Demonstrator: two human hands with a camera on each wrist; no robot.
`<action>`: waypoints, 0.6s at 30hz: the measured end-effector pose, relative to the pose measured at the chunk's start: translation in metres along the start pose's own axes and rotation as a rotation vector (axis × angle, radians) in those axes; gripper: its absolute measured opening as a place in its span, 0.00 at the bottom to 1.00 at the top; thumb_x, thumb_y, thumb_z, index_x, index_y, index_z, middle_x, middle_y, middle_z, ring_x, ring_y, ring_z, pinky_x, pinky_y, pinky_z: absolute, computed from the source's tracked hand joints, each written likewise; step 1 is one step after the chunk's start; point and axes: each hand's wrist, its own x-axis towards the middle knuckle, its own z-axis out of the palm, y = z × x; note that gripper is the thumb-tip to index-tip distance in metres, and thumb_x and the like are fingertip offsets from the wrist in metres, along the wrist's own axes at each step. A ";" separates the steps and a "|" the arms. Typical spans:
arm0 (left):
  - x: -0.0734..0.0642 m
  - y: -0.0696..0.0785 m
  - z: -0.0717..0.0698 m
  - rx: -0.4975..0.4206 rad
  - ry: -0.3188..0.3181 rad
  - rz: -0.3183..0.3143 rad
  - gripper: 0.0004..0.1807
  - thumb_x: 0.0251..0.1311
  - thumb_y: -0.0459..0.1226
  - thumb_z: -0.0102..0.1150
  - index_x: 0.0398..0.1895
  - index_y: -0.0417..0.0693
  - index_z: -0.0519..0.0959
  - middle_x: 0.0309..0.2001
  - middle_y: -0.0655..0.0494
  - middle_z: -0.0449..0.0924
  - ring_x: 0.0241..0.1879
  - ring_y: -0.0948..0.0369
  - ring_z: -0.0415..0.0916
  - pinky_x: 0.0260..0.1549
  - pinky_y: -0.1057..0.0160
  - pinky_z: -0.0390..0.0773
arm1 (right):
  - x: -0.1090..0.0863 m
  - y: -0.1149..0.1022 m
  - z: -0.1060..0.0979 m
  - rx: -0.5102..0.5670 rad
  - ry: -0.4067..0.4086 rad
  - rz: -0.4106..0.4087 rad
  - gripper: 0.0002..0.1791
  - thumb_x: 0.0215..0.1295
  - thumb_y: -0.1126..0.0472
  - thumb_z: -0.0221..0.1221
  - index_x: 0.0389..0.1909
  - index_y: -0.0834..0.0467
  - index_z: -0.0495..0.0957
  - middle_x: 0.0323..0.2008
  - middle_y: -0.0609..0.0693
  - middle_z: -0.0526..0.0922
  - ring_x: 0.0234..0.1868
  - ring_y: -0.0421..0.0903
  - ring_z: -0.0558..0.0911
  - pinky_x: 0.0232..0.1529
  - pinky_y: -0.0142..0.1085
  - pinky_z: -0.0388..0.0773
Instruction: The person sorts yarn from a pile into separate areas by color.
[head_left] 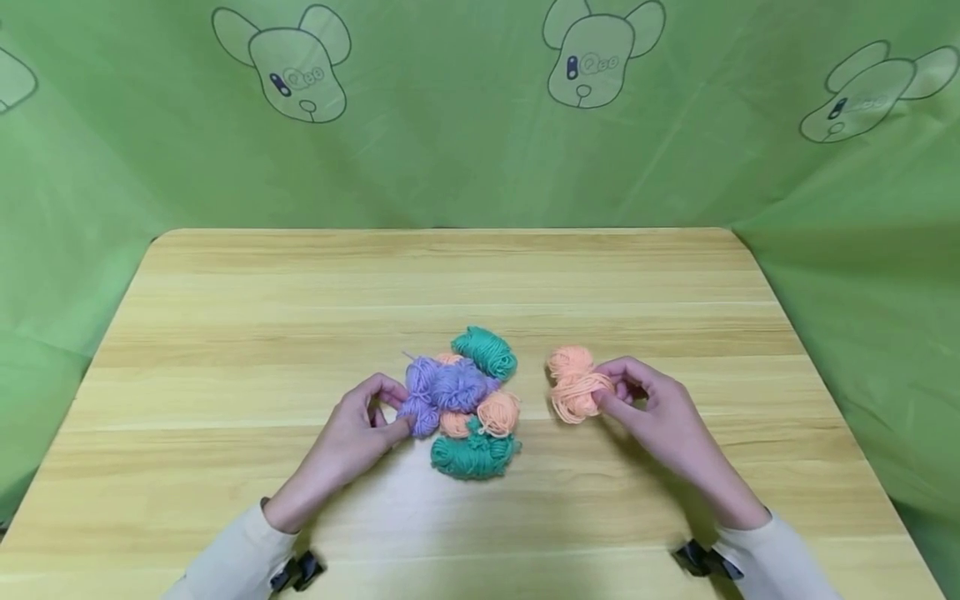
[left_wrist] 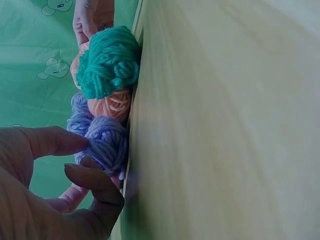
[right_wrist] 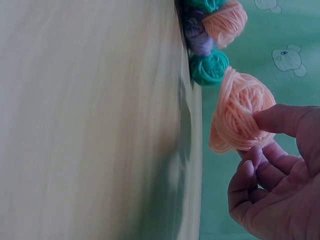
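Observation:
In the head view my right hand point(head_left: 652, 404) pinches a peach skein of yarn point(head_left: 576, 390) between thumb and fingers, to the right of a pile. The right wrist view shows this peach skein point(right_wrist: 245, 112) lifted off the table, its strands bunched into two lobes. At the pile's left edge my left hand point(head_left: 367, 425) has its thumb and fingers around the end of a purple skein of yarn point(head_left: 420, 398). Up close in the left wrist view, the thumb tip meets the purple yarn point(left_wrist: 107, 145). More purple yarn point(head_left: 459, 385) lies in the middle of the pile.
A teal skein point(head_left: 486, 352) lies at the back of the pile and another teal skein point(head_left: 472, 457) at its front. Between them sits a small peach ball point(head_left: 498, 412). The wooden table point(head_left: 225, 350) ends before a green cloth backdrop point(head_left: 450, 150) with mouse-head drawings.

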 end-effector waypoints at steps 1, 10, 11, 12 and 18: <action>0.000 0.000 0.000 0.000 -0.001 -0.003 0.15 0.61 0.27 0.71 0.50 0.42 0.81 0.45 0.48 0.80 0.27 0.58 0.72 0.25 0.66 0.73 | 0.000 0.002 -0.002 -0.002 0.005 0.004 0.11 0.73 0.64 0.70 0.54 0.57 0.85 0.35 0.48 0.81 0.37 0.45 0.79 0.38 0.31 0.77; 0.000 0.000 -0.001 0.009 -0.002 -0.008 0.14 0.62 0.28 0.72 0.50 0.43 0.82 0.45 0.48 0.81 0.28 0.58 0.72 0.24 0.66 0.73 | -0.004 0.014 -0.016 -0.021 0.041 0.059 0.11 0.74 0.63 0.69 0.54 0.58 0.85 0.34 0.51 0.80 0.34 0.46 0.76 0.33 0.31 0.75; 0.000 0.001 -0.001 0.010 -0.001 -0.007 0.14 0.62 0.28 0.72 0.50 0.43 0.82 0.45 0.48 0.80 0.28 0.58 0.72 0.24 0.66 0.73 | -0.005 0.016 -0.018 -0.021 0.046 0.066 0.11 0.75 0.63 0.69 0.54 0.58 0.85 0.34 0.51 0.79 0.34 0.45 0.76 0.32 0.31 0.74; 0.000 0.001 -0.001 0.010 -0.001 -0.006 0.14 0.62 0.28 0.72 0.50 0.43 0.82 0.45 0.48 0.81 0.28 0.58 0.72 0.25 0.66 0.73 | -0.005 0.018 -0.019 -0.022 0.053 0.070 0.11 0.75 0.63 0.69 0.54 0.58 0.85 0.34 0.52 0.79 0.33 0.45 0.75 0.32 0.31 0.74; 0.000 0.001 -0.001 -0.001 -0.002 -0.014 0.15 0.62 0.28 0.72 0.51 0.43 0.82 0.45 0.48 0.81 0.28 0.58 0.71 0.24 0.67 0.73 | -0.010 0.028 -0.028 -0.008 0.091 0.094 0.11 0.75 0.64 0.69 0.55 0.59 0.85 0.34 0.52 0.78 0.32 0.44 0.74 0.29 0.31 0.73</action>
